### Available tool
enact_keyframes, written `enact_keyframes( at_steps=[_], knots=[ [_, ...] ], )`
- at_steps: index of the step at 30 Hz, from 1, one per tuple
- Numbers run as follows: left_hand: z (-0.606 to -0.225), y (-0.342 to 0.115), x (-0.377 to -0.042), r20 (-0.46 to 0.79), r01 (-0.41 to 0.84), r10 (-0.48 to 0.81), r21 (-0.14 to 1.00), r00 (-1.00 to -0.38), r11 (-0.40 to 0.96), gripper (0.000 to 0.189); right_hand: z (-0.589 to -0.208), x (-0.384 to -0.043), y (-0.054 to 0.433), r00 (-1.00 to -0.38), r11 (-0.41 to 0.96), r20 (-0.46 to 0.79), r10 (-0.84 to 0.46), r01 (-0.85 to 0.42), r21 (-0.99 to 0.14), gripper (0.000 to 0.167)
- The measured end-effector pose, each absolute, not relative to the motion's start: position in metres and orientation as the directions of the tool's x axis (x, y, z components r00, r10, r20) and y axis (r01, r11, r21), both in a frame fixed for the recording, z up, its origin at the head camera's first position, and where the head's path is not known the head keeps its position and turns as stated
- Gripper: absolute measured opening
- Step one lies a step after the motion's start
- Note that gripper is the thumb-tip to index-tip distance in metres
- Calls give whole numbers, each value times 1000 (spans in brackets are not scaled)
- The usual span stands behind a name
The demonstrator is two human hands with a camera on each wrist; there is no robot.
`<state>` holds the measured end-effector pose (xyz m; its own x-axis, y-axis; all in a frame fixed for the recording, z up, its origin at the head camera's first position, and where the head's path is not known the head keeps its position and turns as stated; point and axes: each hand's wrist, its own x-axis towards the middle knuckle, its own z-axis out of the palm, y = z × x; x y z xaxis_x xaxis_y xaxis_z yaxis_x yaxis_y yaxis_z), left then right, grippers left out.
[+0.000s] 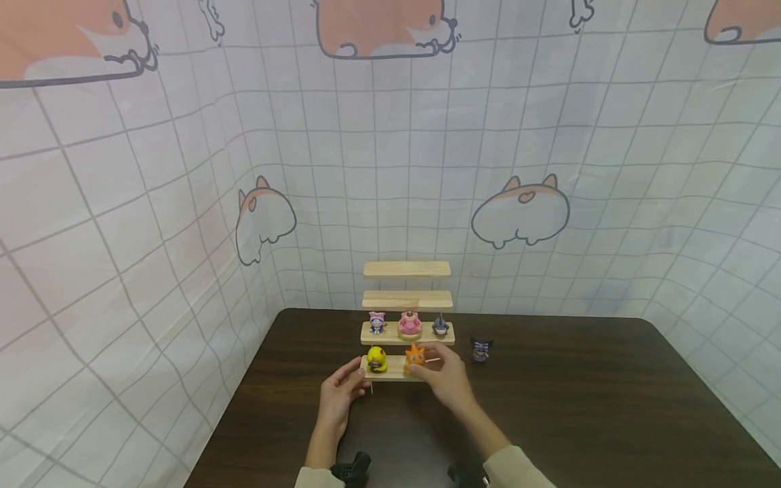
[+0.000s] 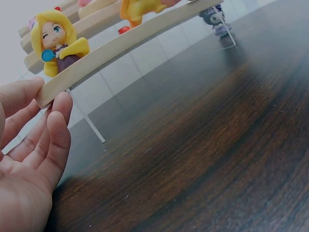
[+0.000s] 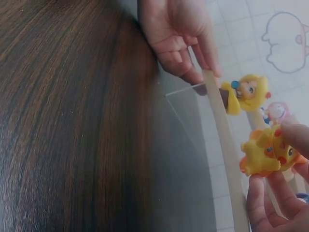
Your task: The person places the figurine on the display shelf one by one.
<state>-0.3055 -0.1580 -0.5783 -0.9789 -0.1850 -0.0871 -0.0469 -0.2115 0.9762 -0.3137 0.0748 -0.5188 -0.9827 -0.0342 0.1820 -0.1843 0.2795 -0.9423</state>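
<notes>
My left hand (image 1: 337, 401) pinches the left end of the lowest board (image 2: 96, 64) of a stepped wooden display shelf, thumb above and fingers below. On that board, close to the thumb, stands a yellow-haired girl figurine (image 2: 60, 41) with a blue item in front. An orange-and-yellow figurine (image 3: 265, 153) with spiky edges is gripped between the thumb and fingers of my right hand (image 1: 450, 379), at the middle of the same board. Whether its base touches the wood, I cannot tell. The right hand covers the board's right end in the head view.
The second board (image 1: 393, 337) carries a pink-hatted figurine (image 1: 377, 323), a round pink one (image 1: 409, 324) and a grey-blue one (image 1: 441, 327). Two bare boards rise behind. A dark-and-purple figurine (image 1: 481, 351) stands on the brown table (image 1: 567, 400), right of the shelf. Patterned cloth (image 1: 390, 183) surrounds the table.
</notes>
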Motion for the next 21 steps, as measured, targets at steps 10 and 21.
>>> enact_keyframes(
  at_steps=[10, 21],
  knots=[
    [-577, -158, -305, -83, -44, -182, 977, -980, -209, 45, -521, -317, 69, -981, 302, 193, -21, -190, -934, 38],
    [-577, -158, -305, -84, -46, -185, 979, -979, -201, 46, -524, -318, 68, -978, 309, 208, -31, -207, -928, 39]
  ],
)
